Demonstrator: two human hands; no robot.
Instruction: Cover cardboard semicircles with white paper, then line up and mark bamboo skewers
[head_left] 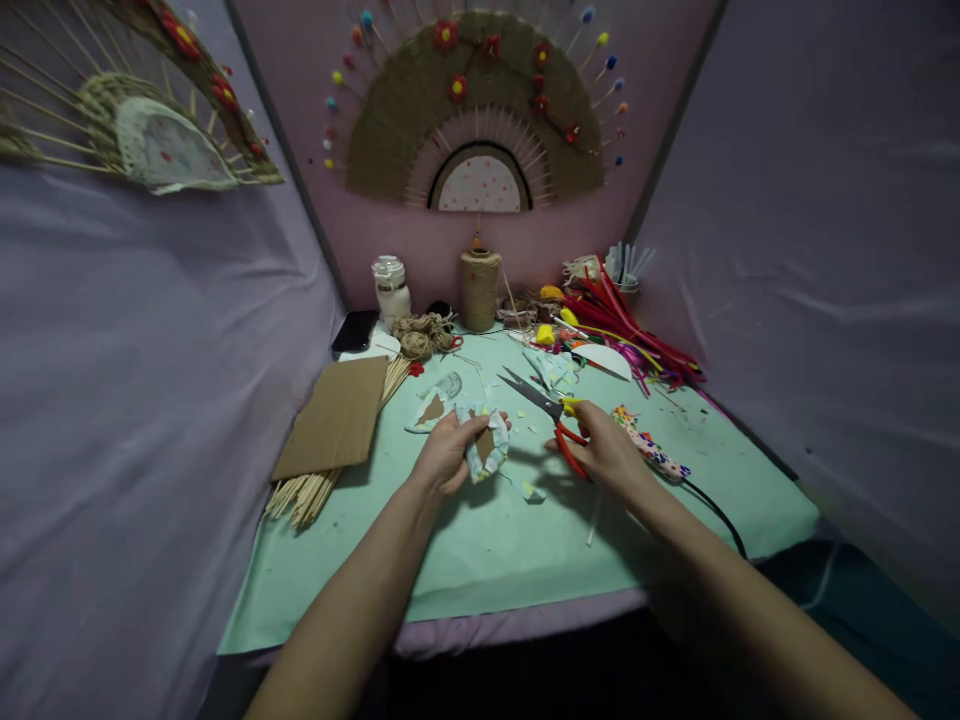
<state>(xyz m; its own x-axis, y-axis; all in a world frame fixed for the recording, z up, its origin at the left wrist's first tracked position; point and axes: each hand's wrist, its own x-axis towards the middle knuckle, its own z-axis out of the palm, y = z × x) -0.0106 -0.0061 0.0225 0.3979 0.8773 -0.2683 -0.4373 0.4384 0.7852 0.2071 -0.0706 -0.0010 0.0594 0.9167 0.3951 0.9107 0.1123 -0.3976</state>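
My left hand (444,455) pinches a small cardboard piece (487,447) edged with pale blue patterned fabric, held above the green table cover. In my right hand (600,445) is a pair of scissors (531,393) with red handles; the blades are parted and point up and left, away from the cardboard piece. Another fabric-edged piece (433,408) lies just behind my left hand. Small fabric scraps (533,492) are scattered between and in front of the hands. Pale fabric (551,368) lies behind the scissors.
Cardboard (334,415) rests on sticks (304,498) at left. A twine spool (479,290), jar (391,288) and red pipe cleaners (634,330) stand or lie at the back. A patterned glue gun (652,448) with a black cord is at right. A fan decoration (375,130) hangs behind.
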